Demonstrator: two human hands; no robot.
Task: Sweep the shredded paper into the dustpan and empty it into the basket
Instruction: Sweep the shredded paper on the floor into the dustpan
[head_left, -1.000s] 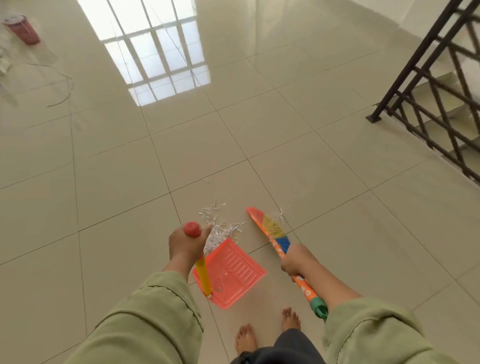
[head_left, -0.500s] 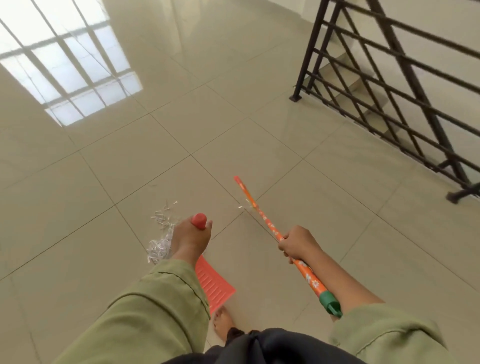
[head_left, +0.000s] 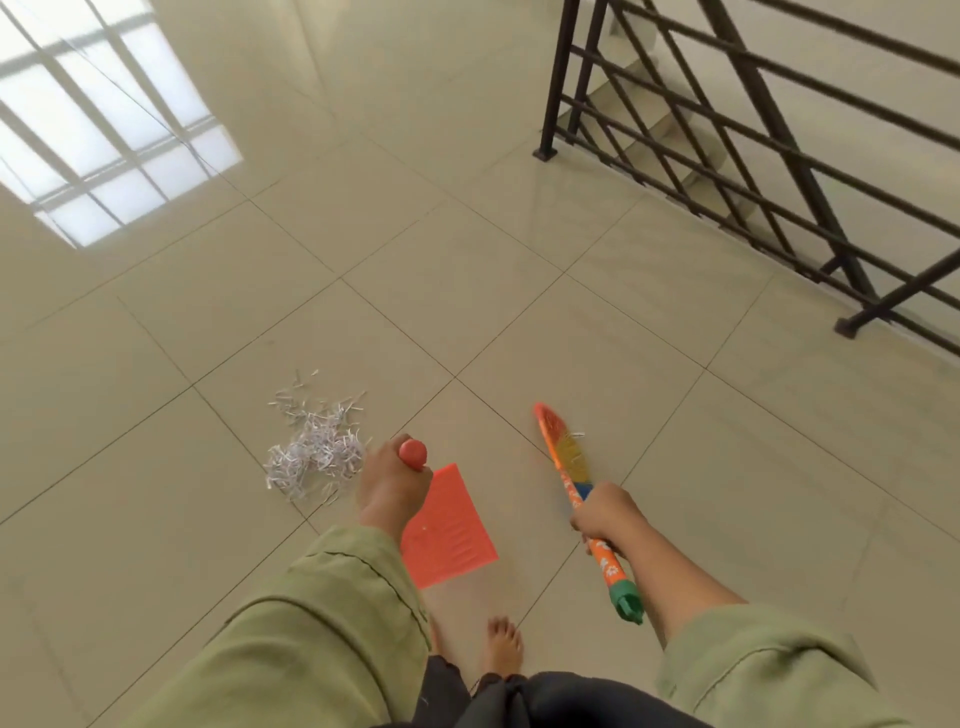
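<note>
A loose pile of white shredded paper (head_left: 311, 449) lies on the tiled floor left of centre. My left hand (head_left: 389, 488) grips the red-capped handle (head_left: 413, 453) of an orange dustpan (head_left: 448, 530), whose pan lies to the right of the pile, not under it. My right hand (head_left: 602, 512) grips the orange patterned handle of a small broom (head_left: 563, 449) with multicoloured bristles, held off to the right, well apart from the paper. A few shreds cling to the bristles. No basket is in view.
A black metal stair railing (head_left: 727, 130) with steps behind it fills the upper right. My bare feet (head_left: 501, 647) stand just below the dustpan. A bright window reflection (head_left: 104, 119) lies on the glossy tiles at upper left.
My view swung right, so the railing came closer and the red container left the frame. The dustpan now lies right of the paper pile, and the broom shows its bristles again, farther right.
</note>
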